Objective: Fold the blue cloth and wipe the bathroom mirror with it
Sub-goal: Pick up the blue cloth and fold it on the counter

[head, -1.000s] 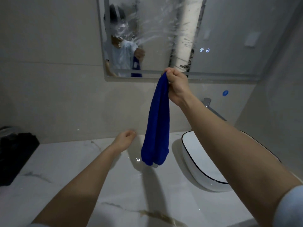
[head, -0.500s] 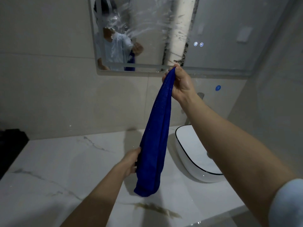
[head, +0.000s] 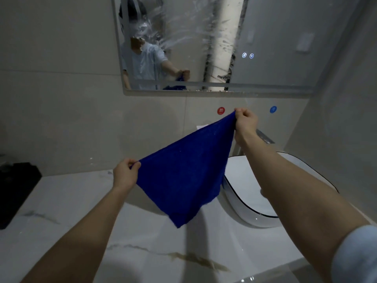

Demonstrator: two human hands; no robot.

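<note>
Two bare forearms reached out from the bottom of the head-camera view, the right one ending in a pale blue sleeve at the lower right corner, above a white marble countertop veined in grey and brown. The left hand was held low and closer to the camera, its thumb and curled fingers pinching one corner of the blue cloth. The right hand was raised higher and further out, its fingers curled and clamped on another corner. The hands were well apart, so the cloth's top edge ran taut on a slant from lower left to upper right. The rest of the cloth hung spread open in the air above the counter, tapering to a point at its lowest corner and overlapping the left side of a white basin with a dark rim. A black object sat at the counter's far left edge; what it was could not be told. Behind the right wrist, a metal faucet stood at the back of the basin. On the tiled wall beyond were a round red sticker and a round blue sticker. Above them hung the bathroom mirror, its glass streaked with white smears at left and centre, two small lit icons glowing on it, and the person's reflection holding the cloth.
</note>
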